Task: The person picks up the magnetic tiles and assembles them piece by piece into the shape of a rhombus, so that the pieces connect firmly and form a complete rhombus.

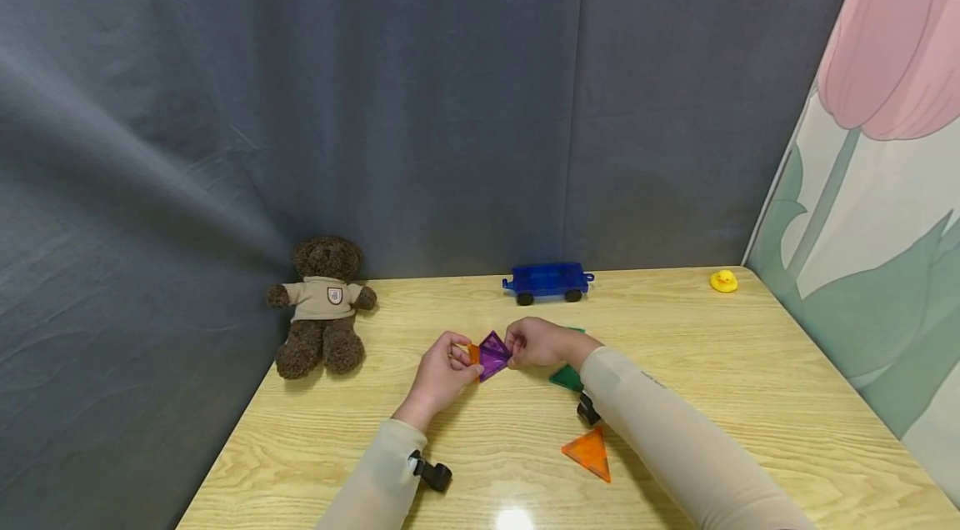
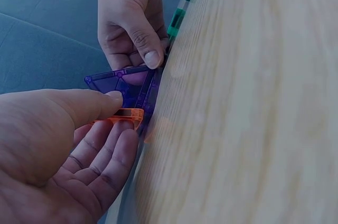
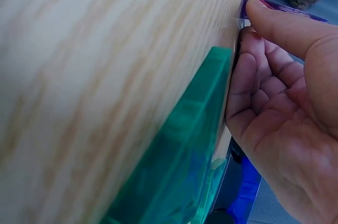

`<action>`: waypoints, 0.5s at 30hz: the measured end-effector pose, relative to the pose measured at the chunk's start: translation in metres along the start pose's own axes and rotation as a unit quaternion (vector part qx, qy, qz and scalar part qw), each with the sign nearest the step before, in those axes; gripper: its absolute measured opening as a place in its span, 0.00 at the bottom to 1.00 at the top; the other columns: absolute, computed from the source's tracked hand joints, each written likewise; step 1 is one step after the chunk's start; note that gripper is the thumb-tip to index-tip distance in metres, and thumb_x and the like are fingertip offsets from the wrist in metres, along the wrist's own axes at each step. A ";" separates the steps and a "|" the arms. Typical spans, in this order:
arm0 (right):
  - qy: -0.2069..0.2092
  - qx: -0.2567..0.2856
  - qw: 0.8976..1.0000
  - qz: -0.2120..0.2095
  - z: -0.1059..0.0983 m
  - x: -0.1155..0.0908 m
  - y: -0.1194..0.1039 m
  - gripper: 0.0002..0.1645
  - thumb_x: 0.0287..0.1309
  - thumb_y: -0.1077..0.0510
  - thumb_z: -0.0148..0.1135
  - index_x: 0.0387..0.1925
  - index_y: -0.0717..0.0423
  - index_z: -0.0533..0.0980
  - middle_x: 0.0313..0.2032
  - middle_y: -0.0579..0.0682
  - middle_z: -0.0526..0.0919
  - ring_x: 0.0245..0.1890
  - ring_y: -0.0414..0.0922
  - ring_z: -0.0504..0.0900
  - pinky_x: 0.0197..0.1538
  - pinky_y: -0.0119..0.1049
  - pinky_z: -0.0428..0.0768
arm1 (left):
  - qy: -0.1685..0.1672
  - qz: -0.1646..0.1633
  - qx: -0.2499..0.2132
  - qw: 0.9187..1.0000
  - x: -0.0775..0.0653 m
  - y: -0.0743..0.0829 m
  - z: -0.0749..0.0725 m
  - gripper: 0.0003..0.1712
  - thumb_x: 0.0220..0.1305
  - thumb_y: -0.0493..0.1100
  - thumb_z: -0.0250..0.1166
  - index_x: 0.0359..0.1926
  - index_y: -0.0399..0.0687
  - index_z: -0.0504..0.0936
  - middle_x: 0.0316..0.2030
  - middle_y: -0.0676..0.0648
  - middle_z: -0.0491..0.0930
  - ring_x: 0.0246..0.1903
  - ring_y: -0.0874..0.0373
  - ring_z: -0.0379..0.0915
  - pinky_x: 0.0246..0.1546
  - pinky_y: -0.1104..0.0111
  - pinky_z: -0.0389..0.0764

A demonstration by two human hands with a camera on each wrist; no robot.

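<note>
Over the middle of the table my two hands meet at a small group of translucent magnetic tiles. My left hand pinches an orange tile between thumb and fingers, its thumb lying along the top. Against that orange tile stand purple tiles, joined at an angle, one raised and one low to the wood. My right hand pinches the purple tiles' right-hand corner with thumb and curled fingers. Green tiles lie on the table under the right wrist, partly hidden by it in the head view.
An orange triangular tile lies nearer the front, left of the right forearm. Behind the hands stands a blue wheeled car base. A brown teddy bear sits at the left edge, a yellow rubber duck at the back right corner.
</note>
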State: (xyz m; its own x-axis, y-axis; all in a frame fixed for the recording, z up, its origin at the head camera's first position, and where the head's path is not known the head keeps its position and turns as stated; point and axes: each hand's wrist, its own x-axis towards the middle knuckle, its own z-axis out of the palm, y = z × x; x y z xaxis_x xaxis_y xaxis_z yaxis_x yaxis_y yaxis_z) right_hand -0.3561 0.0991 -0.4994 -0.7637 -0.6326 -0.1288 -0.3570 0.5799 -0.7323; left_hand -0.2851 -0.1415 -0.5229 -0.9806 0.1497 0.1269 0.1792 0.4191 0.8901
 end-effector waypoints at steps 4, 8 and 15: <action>0.000 0.000 1.000 -0.004 0.000 0.000 0.000 0.08 0.60 0.66 0.75 0.35 0.58 0.80 0.27 0.44 0.77 0.29 0.40 0.74 0.36 0.34 0.74 | -0.004 0.004 -0.003 1.000 0.000 0.000 0.000 0.24 0.63 0.34 0.76 0.57 0.44 0.77 0.37 0.46 0.79 0.33 0.57 0.78 0.33 0.69 0.83; 0.002 -0.006 1.000 -0.013 -0.001 -0.001 0.000 0.08 0.59 0.66 0.75 0.36 0.59 0.80 0.28 0.44 0.79 0.29 0.40 0.75 0.36 0.34 0.76 | -0.009 0.010 -0.011 1.000 0.000 0.001 0.001 0.23 0.63 0.33 0.76 0.57 0.43 0.78 0.37 0.46 0.80 0.33 0.57 0.78 0.32 0.70 0.82; 0.001 -0.010 1.000 -0.022 -0.002 -0.001 -0.001 0.07 0.59 0.66 0.74 0.35 0.57 0.81 0.28 0.45 0.80 0.29 0.40 0.76 0.36 0.34 0.77 | -0.012 0.015 -0.014 1.000 0.000 0.001 0.004 0.23 0.61 0.33 0.76 0.56 0.43 0.79 0.36 0.46 0.80 0.33 0.57 0.78 0.32 0.71 0.81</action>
State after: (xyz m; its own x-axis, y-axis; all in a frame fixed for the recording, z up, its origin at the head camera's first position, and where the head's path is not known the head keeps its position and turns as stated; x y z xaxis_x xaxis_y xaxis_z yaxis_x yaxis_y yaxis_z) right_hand -0.3560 0.1004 -0.4976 -0.7482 -0.6565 -0.0960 -0.4003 0.5621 -0.7237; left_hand -0.2851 -0.1377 -0.5237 -0.9725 0.1832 0.1442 0.2063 0.3886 0.8980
